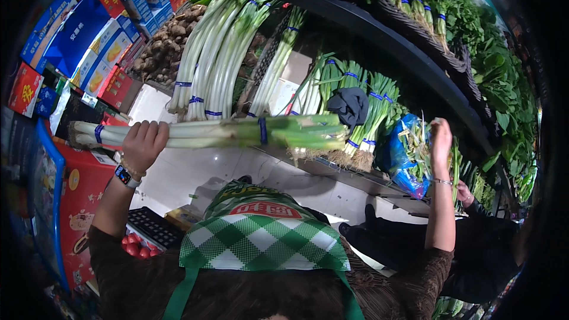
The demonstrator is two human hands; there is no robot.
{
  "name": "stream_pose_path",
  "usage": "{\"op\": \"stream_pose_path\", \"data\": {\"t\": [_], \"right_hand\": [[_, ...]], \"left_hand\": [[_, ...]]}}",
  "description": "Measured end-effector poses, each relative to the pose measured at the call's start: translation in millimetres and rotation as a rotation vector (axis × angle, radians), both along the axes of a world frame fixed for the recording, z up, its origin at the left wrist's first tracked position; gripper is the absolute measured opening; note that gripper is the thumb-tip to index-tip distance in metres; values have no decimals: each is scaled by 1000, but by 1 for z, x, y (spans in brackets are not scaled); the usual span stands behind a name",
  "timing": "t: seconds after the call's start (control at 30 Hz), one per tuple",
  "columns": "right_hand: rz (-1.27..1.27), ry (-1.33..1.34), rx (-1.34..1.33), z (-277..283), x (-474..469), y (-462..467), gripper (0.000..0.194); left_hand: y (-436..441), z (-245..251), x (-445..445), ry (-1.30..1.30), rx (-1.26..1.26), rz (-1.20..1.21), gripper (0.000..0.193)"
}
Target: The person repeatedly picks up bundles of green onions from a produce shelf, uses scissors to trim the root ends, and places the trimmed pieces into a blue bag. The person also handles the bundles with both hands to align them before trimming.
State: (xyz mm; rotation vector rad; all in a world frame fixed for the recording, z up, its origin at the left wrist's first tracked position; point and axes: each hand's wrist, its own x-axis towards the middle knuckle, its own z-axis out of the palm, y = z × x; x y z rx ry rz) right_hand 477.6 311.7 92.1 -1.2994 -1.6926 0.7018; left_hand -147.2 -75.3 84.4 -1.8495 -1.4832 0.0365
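Note:
My left hand point(146, 142) is closed round the white stalks near the root end of a large bundle of leeks or long green onions point(209, 134). Blue bands circle the bundle, which lies level across the view with its cut green tops to the right. My right hand point(440, 135) is raised beside a blue plastic bag point(402, 151) of leafy trimmings; whether its fingers hold anything is unclear. Behind the held bundle, more banded long onions point(220, 60) and shorter green bunches point(375, 106) stand on the display. A dark cloth point(349, 106) rests on the shorter bunches.
Potatoes or similar roots point(166, 44) and stacked drink cartons point(100, 44) are at the upper left. A wicker shelf basket point(426, 35) of greens curves along the upper right. At the right, another person point(475, 249) in dark clothes stands close. A black crate point(153, 226) sits lower left.

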Motion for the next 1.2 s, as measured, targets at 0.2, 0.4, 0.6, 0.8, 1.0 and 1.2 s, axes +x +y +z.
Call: {"op": "stream_pose_path", "data": {"t": [0.2,0.4,0.6,0.8,1.0,1.2], "right_hand": [[-265,-990,-97,-11,12,-9,63],[694,-408,194,42,-152,-116,19],[961,-607,265,51,-201,-144,28],[1117,-502,118,46,-197,-137,15],[922,19,-710,48,-238,-141,11],[880,488,-989,41,-248,-146,14]], "left_hand": [[10,-7,8,17,26,31,29],[30,7,29,69,39,-59,31],[28,14,37,175,109,-71,27],[19,14,32,147,150,-155,23],[27,21,40,132,149,-273,22],[39,30,37,57,80,-286,30]]}}
